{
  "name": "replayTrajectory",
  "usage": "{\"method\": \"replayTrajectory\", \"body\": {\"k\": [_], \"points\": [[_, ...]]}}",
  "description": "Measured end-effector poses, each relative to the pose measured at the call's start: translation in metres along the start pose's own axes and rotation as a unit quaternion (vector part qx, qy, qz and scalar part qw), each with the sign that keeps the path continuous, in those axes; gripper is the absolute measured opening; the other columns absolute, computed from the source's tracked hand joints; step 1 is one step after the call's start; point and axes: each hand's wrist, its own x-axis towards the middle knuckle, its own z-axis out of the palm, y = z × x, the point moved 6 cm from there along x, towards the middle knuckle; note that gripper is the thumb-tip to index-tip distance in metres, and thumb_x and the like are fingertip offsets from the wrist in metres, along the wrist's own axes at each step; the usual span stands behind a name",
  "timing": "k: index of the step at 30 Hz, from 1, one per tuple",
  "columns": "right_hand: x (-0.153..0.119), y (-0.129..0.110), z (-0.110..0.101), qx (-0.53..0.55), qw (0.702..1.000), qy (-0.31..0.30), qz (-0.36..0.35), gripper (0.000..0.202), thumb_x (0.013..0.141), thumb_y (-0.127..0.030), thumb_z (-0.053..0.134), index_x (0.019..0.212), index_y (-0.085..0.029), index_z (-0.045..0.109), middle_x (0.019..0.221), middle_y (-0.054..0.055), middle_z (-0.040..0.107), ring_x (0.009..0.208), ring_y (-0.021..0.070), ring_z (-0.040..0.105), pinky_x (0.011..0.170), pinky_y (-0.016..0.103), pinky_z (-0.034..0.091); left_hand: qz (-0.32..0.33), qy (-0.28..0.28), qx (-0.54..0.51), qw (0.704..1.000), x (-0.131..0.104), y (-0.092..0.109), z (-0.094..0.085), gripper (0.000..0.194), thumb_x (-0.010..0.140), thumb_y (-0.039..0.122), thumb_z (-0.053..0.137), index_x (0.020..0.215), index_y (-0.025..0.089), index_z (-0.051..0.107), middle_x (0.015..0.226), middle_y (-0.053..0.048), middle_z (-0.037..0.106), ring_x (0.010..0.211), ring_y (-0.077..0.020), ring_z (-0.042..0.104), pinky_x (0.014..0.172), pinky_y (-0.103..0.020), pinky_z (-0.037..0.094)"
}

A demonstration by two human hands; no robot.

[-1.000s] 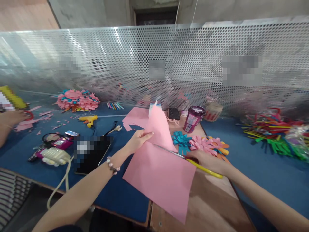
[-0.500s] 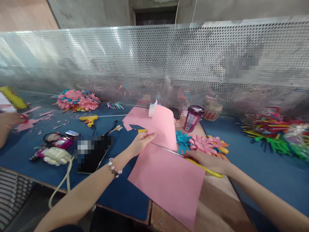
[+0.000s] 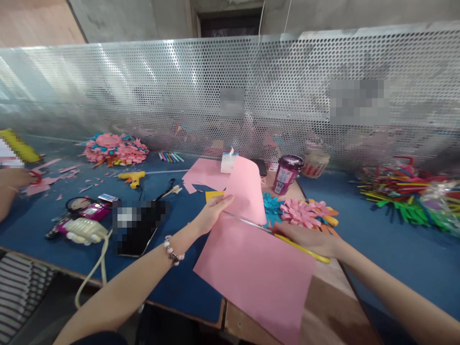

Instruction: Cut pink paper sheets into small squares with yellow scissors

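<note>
My left hand [image 3: 217, 209] pinches a sheet of pink paper [image 3: 255, 273] at its left edge, thumb on top. The far part of the sheet curls upward beyond the hand. My right hand [image 3: 305, 238] is closed round the yellow handle of a pair of scissors [image 3: 302, 248]. The scissors' metal blades lie across the paper, pointing left toward my left hand, with the sheet parted along them. Pink paper flowers [image 3: 300, 212] and a blue paper flower [image 3: 272, 209] lie just beyond my right hand.
A purple cup [image 3: 287, 174] and a tissue box [image 3: 228, 163] stand behind. To the left are a black tablet [image 3: 138, 235], a power strip [image 3: 85, 232], a yellow glue gun [image 3: 132, 178] and a pink paper flower bunch [image 3: 115, 148]. Another person's hand [image 3: 16, 179] is far left.
The pink sheet has shifted slightly to the right, and its curled far part has moved a little. Both hands keep their hold in nearly the same places.
</note>
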Motion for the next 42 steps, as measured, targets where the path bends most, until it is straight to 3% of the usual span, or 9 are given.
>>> {"method": "replayTrajectory", "body": {"k": [8, 16, 28, 33, 42], "points": [[-0.003, -0.012, 0.0, 0.059, 0.998, -0.021, 0.003, 0.025, 0.091, -0.028, 0.038, 0.095, -0.019, 0.06, 0.099, 0.005, 0.069, 0.088, 0.0212, 0.062, 0.075, 0.028, 0.047, 0.006, 0.027, -0.021, 0.999, -0.001, 0.001, 0.002, 0.038, 0.084, 0.046, 0.061, 0.097, 0.013, 0.074, 0.108, -0.009, 0.072, 0.112, -0.0294, 0.059, 0.102, -0.039, 0.038], [0.001, -0.006, 0.0, 0.032, 0.999, -0.009, -0.02, 0.033, 0.091, -0.046, 0.042, 0.099, -0.02, 0.061, 0.097, 0.005, 0.068, 0.086, 0.0231, 0.06, 0.076, 0.034, 0.045, 0.011, 0.019, -0.04, 0.999, -0.002, 0.006, 0.004, 0.042, 0.084, 0.049, 0.061, 0.101, 0.012, 0.073, 0.105, -0.01, 0.072, 0.111, -0.0304, 0.06, 0.103, -0.041, 0.038], [0.006, -0.001, 0.002, 0.004, 1.0, 0.002, 0.0, 0.026, 0.09, -0.035, 0.041, 0.09, -0.019, 0.061, 0.091, 0.005, 0.067, 0.082, 0.0224, 0.06, 0.072, 0.033, 0.043, -0.005, 0.049, -0.062, 0.997, 0.0, 0.001, 0.0, 0.044, 0.081, 0.049, 0.064, 0.104, 0.013, 0.073, 0.115, -0.01, 0.07, 0.126, -0.0306, 0.05, 0.111, -0.041, 0.031], [0.006, -0.006, 0.002, -0.015, 1.0, 0.008, 0.012, 0.028, 0.089, -0.031, 0.039, 0.089, -0.018, 0.063, 0.091, 0.007, 0.069, 0.082, 0.0231, 0.061, 0.073, 0.035, 0.043, -0.011, 0.032, -0.118, 0.992, 0.001, -0.002, 0.003, 0.048, 0.082, 0.05, 0.063, 0.115, 0.014, 0.069, 0.124, -0.01, 0.066, 0.132, -0.0288, 0.045, 0.114, -0.042, 0.026], [0.007, -0.006, 0.002, 0.001, 1.0, 0.019, -0.006, 0.031, 0.09, -0.037, 0.04, 0.092, -0.019, 0.066, 0.095, 0.007, 0.071, 0.084, 0.0236, 0.064, 0.074, 0.034, 0.046, 0.031, 0.013, -0.109, 0.993, 0.002, 0.004, 0.006, 0.041, 0.087, 0.046, 0.058, 0.113, 0.016, 0.069, 0.124, -0.007, 0.066, 0.131, -0.0273, 0.047, 0.113, -0.038, 0.028]]}}
